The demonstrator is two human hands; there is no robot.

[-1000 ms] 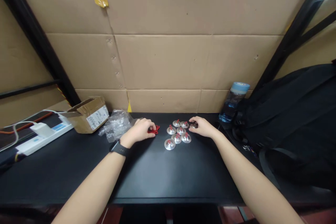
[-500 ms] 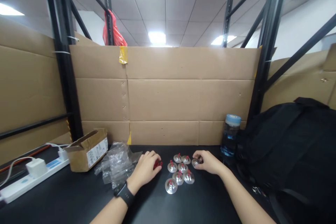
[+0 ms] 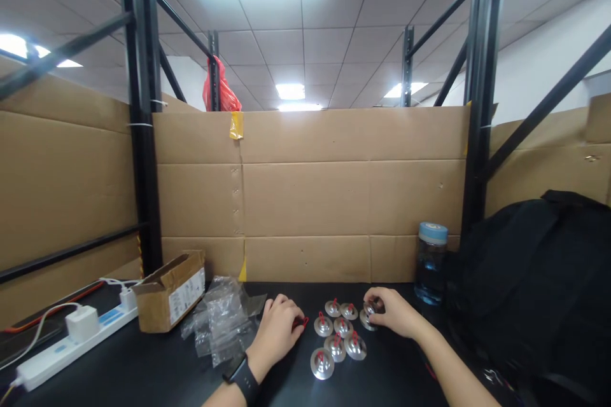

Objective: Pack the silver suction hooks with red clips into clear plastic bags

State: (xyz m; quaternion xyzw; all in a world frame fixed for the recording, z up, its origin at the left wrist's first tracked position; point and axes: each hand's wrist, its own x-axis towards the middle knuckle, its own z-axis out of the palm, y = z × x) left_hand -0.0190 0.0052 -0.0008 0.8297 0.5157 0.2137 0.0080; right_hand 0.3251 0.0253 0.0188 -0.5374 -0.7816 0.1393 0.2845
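Discs of shiny metal [image 3: 343, 327] lie grouped on the black table [image 3: 391, 385] between the separated hands. The right hand [image 3: 394, 311] closes thumb and fingers on another disc [image 3: 367, 316]; the left hand [image 3: 280, 325], half-curled, covers red cord [image 3: 306, 321], its grip hidden.

Slvr discs [image 3: 342, 329], red cords [image 3: 355, 338], blk table [image 3: 382, 378], blue lid [image 3: 433, 233]

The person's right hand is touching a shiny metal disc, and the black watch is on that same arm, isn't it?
Not quite: the black watch is on the left arm, not the right one. You can see that in the head view. The right hand is indeed touching a shiny metal disc.
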